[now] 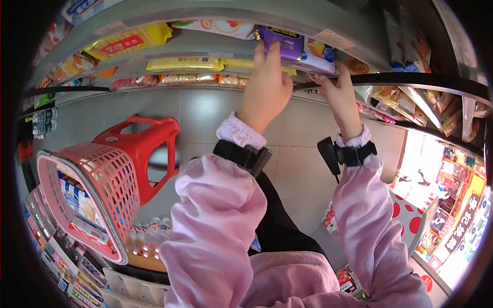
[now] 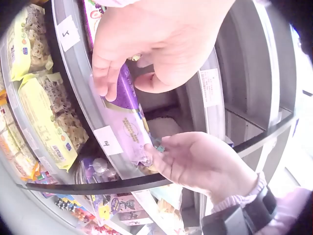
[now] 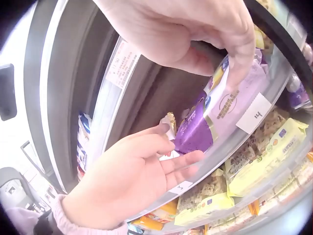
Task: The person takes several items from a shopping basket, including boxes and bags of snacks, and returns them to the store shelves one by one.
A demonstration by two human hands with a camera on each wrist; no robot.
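A purple and white package (image 1: 282,43) lies on the upper shelf, with both hands at its ends. My left hand (image 1: 266,87) grips the purple end; in the left wrist view its fingers lie on the front of the package (image 2: 128,93) and the thumb is on the other side. My right hand (image 1: 343,100) holds the paler end, and in the right wrist view the fingers of this hand (image 3: 210,29) bend over that end of the package (image 3: 195,127). A shelf tag (image 3: 254,113) marked 14 sits below the package.
Yellow snack packs (image 1: 185,64) line the shelf below, and another yellow pack (image 1: 128,42) lies to the left. A pink basket (image 1: 110,174) with boxes inside stands by a red stool (image 1: 154,138) at the left. A dark rail (image 1: 411,78) crosses the shelf's right side.
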